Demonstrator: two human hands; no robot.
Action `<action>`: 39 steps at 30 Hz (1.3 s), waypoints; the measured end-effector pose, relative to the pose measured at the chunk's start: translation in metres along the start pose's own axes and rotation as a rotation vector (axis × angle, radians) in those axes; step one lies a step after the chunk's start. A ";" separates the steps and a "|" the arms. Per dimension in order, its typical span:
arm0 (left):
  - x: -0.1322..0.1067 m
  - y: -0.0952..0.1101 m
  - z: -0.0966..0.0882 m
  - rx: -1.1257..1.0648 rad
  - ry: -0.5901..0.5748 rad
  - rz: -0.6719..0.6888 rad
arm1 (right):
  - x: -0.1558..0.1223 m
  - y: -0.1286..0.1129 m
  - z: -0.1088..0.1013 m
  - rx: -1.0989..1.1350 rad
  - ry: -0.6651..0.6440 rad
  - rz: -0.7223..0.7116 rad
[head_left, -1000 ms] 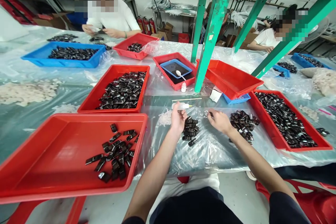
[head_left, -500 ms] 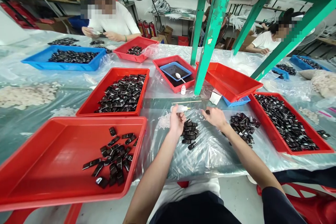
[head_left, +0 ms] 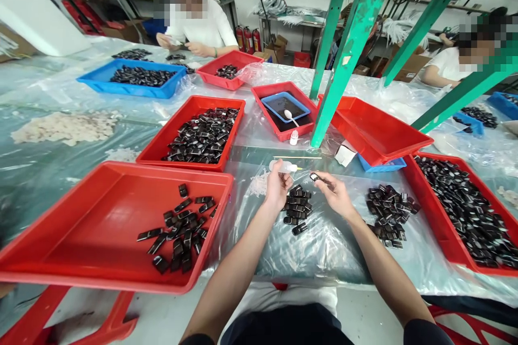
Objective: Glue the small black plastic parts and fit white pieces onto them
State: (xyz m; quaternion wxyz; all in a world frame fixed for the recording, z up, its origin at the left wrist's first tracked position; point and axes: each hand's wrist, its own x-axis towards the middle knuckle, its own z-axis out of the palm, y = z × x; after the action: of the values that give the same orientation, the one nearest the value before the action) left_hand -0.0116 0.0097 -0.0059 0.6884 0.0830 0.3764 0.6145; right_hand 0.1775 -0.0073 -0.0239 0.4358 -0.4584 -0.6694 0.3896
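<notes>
My left hand (head_left: pixel 278 187) is closed round a white squeeze bottle (head_left: pixel 282 166) with a thin yellowish nozzle pointing right. Between the thumb and fingers of my right hand (head_left: pixel 334 194) is a small black plastic piece (head_left: pixel 314 177), its pale inner face showing. The nozzle tip is a short way left of that piece, apart from it. Below my hands lies a small pile of black pieces (head_left: pixel 298 205) on the plastic-covered table. A heap of tiny clear-white bits (head_left: pixel 259 184) lies beside my left hand. Another pile of black pieces (head_left: pixel 390 210) is to the right of my right forearm.
Red trays with black pieces stand at the left (head_left: pixel 121 215), behind it (head_left: pixel 156 145) and at the right (head_left: pixel 453 210). A green post (head_left: pixel 340 64) rises ahead. A small white bottle (head_left: pixel 294 137), a thin stick (head_left: pixel 297 157) and a white box (head_left: pixel 345 155) lie beyond my hands. Co-workers sit opposite.
My right hand has turned, so the black piece's pale side now shows near the nozzle. The squeeze bottle stays in my left hand. The whole view has shifted with my head.
</notes>
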 end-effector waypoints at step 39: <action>-0.009 -0.013 0.003 0.347 -0.055 0.294 | -0.008 -0.009 -0.002 0.161 0.057 0.092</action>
State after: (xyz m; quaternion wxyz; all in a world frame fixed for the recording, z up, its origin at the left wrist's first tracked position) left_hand 0.0005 -0.0008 -0.0077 0.5766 0.2709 0.4416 0.6318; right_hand 0.1784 -0.0168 -0.0170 0.4721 -0.4629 -0.6014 0.4485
